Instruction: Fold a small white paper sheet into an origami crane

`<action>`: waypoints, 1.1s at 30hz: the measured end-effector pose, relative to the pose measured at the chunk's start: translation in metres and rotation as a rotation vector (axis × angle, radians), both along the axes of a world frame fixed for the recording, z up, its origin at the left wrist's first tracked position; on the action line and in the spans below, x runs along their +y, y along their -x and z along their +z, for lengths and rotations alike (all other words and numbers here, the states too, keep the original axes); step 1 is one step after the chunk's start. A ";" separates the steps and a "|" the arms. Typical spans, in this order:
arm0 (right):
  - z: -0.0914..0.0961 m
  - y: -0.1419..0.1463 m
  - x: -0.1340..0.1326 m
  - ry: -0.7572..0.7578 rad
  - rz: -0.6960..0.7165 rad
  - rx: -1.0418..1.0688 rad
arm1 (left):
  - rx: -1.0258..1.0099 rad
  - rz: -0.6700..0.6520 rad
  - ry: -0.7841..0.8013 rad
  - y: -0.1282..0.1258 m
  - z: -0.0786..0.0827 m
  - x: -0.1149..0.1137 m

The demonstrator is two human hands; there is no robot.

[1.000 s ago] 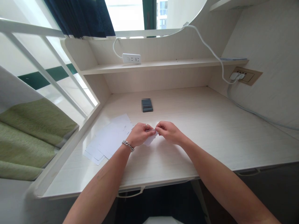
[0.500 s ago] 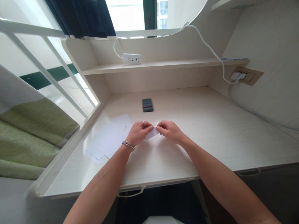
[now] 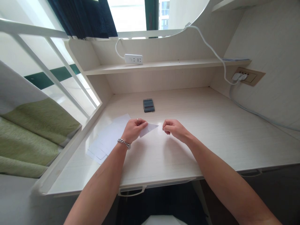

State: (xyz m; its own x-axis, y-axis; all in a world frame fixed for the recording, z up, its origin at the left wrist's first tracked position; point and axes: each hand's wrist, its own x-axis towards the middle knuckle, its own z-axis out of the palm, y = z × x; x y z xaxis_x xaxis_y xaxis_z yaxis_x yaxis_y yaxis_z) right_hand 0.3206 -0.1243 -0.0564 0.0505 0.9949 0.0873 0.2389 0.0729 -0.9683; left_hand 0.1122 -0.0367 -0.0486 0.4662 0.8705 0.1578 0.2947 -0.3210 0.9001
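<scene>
A small piece of white paper [image 3: 149, 128], tapering to a point on its right, is pinched in my left hand [image 3: 135, 127] between thumb and fingers. It is held just above the desk. My right hand [image 3: 172, 127] is closed with curled fingers, a short gap to the right of the paper's tip, and nothing shows in it. Loose white sheets [image 3: 110, 136] lie overlapping on the desk to the left, partly behind my left hand and wrist. Beyond the hands rests a dark, pixel-blurred rectangular object [image 3: 149, 105] whose kind I cannot make out.
The pale desk [image 3: 222, 134] has a raised shelf [image 3: 164, 65] at its back, bearing a white power strip [image 3: 133, 59]. A white cable [image 3: 211, 47] runs down to a wall socket [image 3: 252, 76] on the right. Green and grey fabric [image 3: 35, 131] hangs at the left.
My hands have moved apart; the right has let go of the paper and shifted right. My left hand, still holding it, has moved slightly left, and the paper's pointed end now shows.
</scene>
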 end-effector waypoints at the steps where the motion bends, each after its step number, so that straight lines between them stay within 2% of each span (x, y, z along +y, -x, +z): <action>1: 0.000 -0.002 0.001 0.002 -0.019 0.031 | -0.032 -0.001 0.012 0.002 0.000 0.001; 4: -0.001 -0.001 0.002 0.004 -0.058 0.071 | -0.029 -0.039 0.019 0.001 0.002 -0.002; 8: -0.004 0.010 0.001 -0.038 0.045 -0.023 | 0.045 -0.120 0.026 -0.010 0.004 -0.013; 13: -0.006 0.015 0.000 -0.057 0.093 -0.231 | 0.216 -0.222 -0.002 -0.014 0.001 -0.018; 17: -0.006 0.011 0.001 -0.018 0.138 -0.217 | 0.259 -0.282 -0.051 -0.013 0.002 -0.020; 22: -0.002 -0.002 0.000 0.013 0.152 -0.035 | 0.150 -0.267 0.017 -0.005 0.010 -0.014; 27: 0.008 -0.012 -0.002 0.002 -0.095 0.196 | -0.143 -0.099 0.183 0.005 0.008 -0.003; 29: 0.007 -0.010 -0.002 -0.011 -0.130 0.227 | -0.239 -0.086 0.270 0.000 0.004 -0.004; 31: 0.004 -0.005 0.000 -0.034 -0.132 0.224 | -0.284 -0.140 0.347 -0.010 -0.002 -0.008; 33: -0.002 -0.001 0.003 -0.060 -0.115 0.200 | -0.286 -0.141 0.348 -0.021 -0.006 -0.014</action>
